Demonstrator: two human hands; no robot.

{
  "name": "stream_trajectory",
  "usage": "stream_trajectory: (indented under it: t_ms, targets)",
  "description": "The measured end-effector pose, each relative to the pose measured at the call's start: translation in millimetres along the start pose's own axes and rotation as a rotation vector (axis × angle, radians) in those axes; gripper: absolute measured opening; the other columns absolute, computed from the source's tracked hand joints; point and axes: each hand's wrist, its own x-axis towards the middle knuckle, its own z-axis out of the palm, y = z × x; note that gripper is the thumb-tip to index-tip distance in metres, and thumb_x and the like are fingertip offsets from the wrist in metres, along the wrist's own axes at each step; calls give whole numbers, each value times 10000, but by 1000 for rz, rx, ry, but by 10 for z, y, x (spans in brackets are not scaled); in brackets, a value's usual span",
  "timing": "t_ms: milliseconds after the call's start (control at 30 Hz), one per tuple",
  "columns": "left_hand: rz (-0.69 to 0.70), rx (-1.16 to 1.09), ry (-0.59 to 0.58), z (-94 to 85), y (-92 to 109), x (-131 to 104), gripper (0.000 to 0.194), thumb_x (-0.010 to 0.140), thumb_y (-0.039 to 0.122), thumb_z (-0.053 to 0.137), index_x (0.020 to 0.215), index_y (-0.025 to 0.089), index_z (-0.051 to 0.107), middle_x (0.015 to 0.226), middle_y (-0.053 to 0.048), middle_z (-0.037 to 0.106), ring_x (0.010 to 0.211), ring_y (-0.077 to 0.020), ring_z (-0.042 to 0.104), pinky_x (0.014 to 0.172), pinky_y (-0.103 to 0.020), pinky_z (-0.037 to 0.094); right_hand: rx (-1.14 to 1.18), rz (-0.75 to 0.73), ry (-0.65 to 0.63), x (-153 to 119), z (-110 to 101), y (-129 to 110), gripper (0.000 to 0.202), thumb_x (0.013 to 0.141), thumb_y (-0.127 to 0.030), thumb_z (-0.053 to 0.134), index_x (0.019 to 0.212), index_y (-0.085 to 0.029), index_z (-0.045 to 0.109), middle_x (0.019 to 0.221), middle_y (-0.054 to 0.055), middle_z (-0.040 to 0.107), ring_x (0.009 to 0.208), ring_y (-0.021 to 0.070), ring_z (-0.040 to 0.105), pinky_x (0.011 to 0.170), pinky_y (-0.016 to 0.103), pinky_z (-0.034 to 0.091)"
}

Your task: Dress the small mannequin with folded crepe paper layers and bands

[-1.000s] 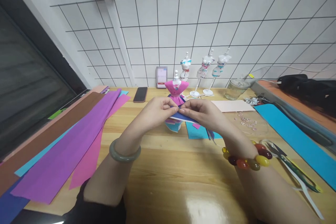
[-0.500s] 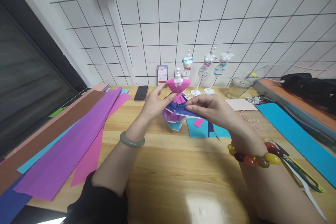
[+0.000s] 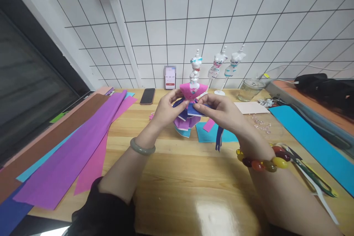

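Observation:
A small white dress form [image 3: 194, 87] wears a pink paper top [image 3: 188, 90] above layered purple [image 3: 186, 122] and light blue [image 3: 182, 132] skirt paper. My left hand [image 3: 172, 110] is closed on its waist from the left, thumb in front over the dark blue layer. A dark blue paper strip [image 3: 197, 110] lies across the waist, and the thumb and fingers of my right hand [image 3: 219, 108] pinch it on the right side. Thin dark blue scraps [image 3: 219, 139] hang below my right hand. The fingers behind the form are partly hidden.
Three other dress forms [image 3: 216, 68] stand at the wall near a glass jar [image 3: 251, 90]. Long coloured paper sheets [image 3: 74, 147] lie at left, a phone [image 3: 148, 96] behind. A light blue sheet [image 3: 206, 136], scissors [image 3: 315, 177] and clear beads [image 3: 260, 123] are at right.
My right hand has moved left, closer to the waist, with the blue strip. The dress form has shifted slightly right, and the dark blue scraps hang a little further left.

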Motion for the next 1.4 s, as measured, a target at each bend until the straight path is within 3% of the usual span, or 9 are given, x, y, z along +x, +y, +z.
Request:
stream_trajectory:
  t_ms: [300, 767, 1400]
  targets:
    - [10, -59, -14, -1, -10, -5, 382, 765, 212, 691, 1129, 160, 588, 1167, -105, 644, 1109, -221, 593, 999, -367, 441, -91, -16, 112, 32, 6, 39, 295, 775, -458, 665, 732, -179, 579, 664, -3, 572, 582, 117, 487, 533, 258, 392]
    - [15, 65, -23, -6, 20, -14, 369, 760, 266, 696, 1113, 189, 619, 1142, -78, 665, 1092, -218, 600, 991, -366, 443, -59, -95, 93, 42, -20, 66, 213, 748, -381, 704, 794, -177, 666, 771, 33, 662, 708, 171, 598, 645, 308, 485]
    - [9, 72, -55, 12, 79, -20, 358, 772, 222, 675, 1123, 171, 624, 1167, -86, 652, 1113, -225, 587, 992, -358, 443, -67, -55, 194, 60, 11, 65, 276, 723, -437, 713, 719, -167, 656, 689, 26, 644, 630, 149, 565, 581, 279, 453]
